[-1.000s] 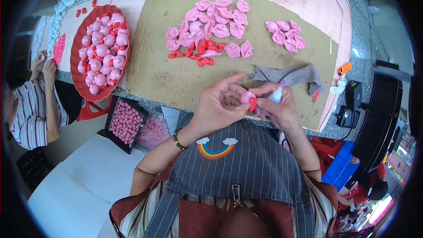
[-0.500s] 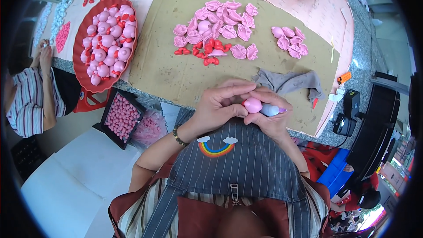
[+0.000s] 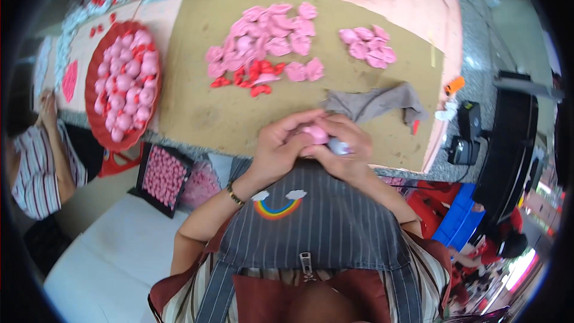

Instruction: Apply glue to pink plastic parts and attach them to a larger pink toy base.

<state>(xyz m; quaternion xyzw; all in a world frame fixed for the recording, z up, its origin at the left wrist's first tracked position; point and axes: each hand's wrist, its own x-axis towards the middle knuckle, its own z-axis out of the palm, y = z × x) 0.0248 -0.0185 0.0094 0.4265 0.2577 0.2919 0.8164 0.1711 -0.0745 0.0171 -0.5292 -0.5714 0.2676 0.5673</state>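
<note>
Close to my apron, both hands meet over a small rounded pink plastic piece point(image 3: 315, 134). The fingers and thumb of my left hand point(image 3: 280, 145) are closed round it. My right hand point(image 3: 350, 154) presses against its other side and also grips a small pale blue-grey thing with a purple end point(image 3: 339, 146), perhaps a tube; its kind is hard to tell. Beyond my hands lie a heap of pink molded pieces point(image 3: 244, 43), several red bow-shaped pieces point(image 3: 261, 70) and a smaller pink pile point(image 3: 369, 46). A grey cloth point(image 3: 373, 103) is crumpled just past my right hand.
Brown cardboard point(image 3: 197, 93) covers the table. At left stands a red scalloped tray point(image 3: 94, 93) of pink and red pieces, with a black bin point(image 3: 143, 173) of pink parts below. An orange lighter-like object point(image 3: 454, 85) and black device point(image 3: 469, 121) sit right. A co-worker point(image 3: 45, 173) works far left.
The view has shifted, so the table's contents appear moved left. My hands still hold the pink piece and the pale thing, which is now more covered by my right fingers.
</note>
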